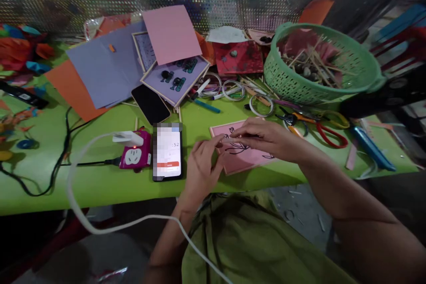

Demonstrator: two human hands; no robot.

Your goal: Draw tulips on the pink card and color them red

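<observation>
A pink card with dark line drawings of flowers and leaves lies near the front edge of the table, with a thin pale frame along its sides. Over its left part my two hands meet at the fingertips. My left hand is closed in a pinch, thumb and fingers bent together. From the right, my right hand reaches across the card, its fingertips pressed together and partly hiding the drawing. Something small and pale may sit between the fingers, but it is too small to name.
A lit phone, a dark phone and a magenta power socket with a white cable lie left. Behind are framed purple pictures, paper sheets and pens. Red-handled scissors and a green basket of sticks and stones are right.
</observation>
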